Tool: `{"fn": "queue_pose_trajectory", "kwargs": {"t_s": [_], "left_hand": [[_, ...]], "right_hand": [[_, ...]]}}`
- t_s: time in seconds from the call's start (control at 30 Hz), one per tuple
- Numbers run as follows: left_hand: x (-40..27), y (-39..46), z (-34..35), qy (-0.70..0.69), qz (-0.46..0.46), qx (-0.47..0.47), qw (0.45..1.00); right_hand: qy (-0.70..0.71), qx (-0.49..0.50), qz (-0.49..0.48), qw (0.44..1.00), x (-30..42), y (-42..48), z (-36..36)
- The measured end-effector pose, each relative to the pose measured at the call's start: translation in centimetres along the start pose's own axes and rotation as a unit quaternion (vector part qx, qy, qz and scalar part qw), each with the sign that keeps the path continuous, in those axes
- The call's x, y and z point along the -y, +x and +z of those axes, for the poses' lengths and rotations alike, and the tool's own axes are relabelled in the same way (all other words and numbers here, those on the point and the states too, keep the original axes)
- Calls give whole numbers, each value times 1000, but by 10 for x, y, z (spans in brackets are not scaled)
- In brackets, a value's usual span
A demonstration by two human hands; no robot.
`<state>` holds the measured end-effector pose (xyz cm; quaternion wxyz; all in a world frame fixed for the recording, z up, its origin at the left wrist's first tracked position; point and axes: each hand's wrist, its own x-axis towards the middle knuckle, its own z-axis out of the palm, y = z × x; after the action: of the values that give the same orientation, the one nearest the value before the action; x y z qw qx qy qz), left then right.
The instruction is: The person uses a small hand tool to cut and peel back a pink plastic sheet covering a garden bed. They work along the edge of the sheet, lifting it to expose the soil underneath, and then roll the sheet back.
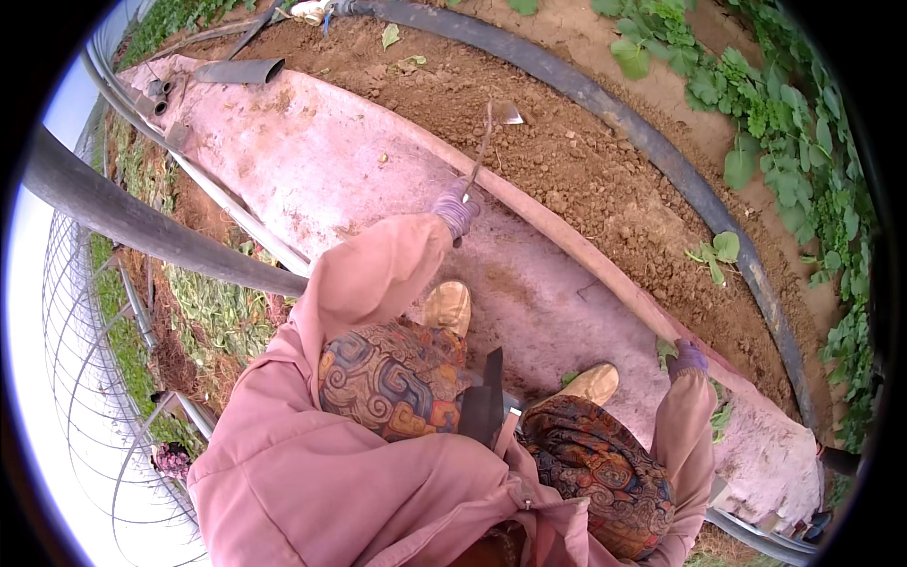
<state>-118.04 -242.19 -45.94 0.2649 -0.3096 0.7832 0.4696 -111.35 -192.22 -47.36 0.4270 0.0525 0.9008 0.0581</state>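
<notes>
My left hand (457,210), in a purple glove, is closed around the thin, curved handle of a hand hoe (484,142). The hoe's small bright metal blade (511,114) is over loose brown soil (538,152). My right hand (686,358), also gloved in purple, rests at the raised edge of a pinkish sheet (595,259). A green leaf (666,352) shows beside its fingers, and more leaves (721,418) lie below it. Whether the fingers grip the edge or the plant cannot be told. My tan shoes (449,309) stand on the sheet.
Past the soil runs a dark flat hose (623,127), with leafy green plants (786,156) beyond it. An uprooted seedling (717,256) lies near the hose. At left, a thick metal pipe (163,223) slants towards my left arm. A black tube piece (241,71) rests on the sheet's far end.
</notes>
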Motion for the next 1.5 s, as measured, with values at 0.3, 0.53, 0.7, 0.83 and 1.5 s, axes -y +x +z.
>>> {"fn": "queue_pose_trajectory", "kwargs": {"t_s": [0.3, 0.53, 0.7, 0.83, 1.5], "left_hand": [[10, 17, 40, -53, 15, -4, 998], [28, 20, 53, 45, 82, -59, 994], [29, 2, 66, 129, 82, -74, 985], [19, -14, 61, 154, 151, -5, 977], [34, 68, 31, 500, 377, -67, 777]], "right_hand": [[-156, 43, -20, 987, 21, -5, -50], [-18, 11, -106, 994, 107, 17, -149], [360, 89, -167, 914, 262, 33, -133], [436, 79, -147, 884, 350, 38, -89], [813, 55, -28, 579, 265, 23, -94]]}}
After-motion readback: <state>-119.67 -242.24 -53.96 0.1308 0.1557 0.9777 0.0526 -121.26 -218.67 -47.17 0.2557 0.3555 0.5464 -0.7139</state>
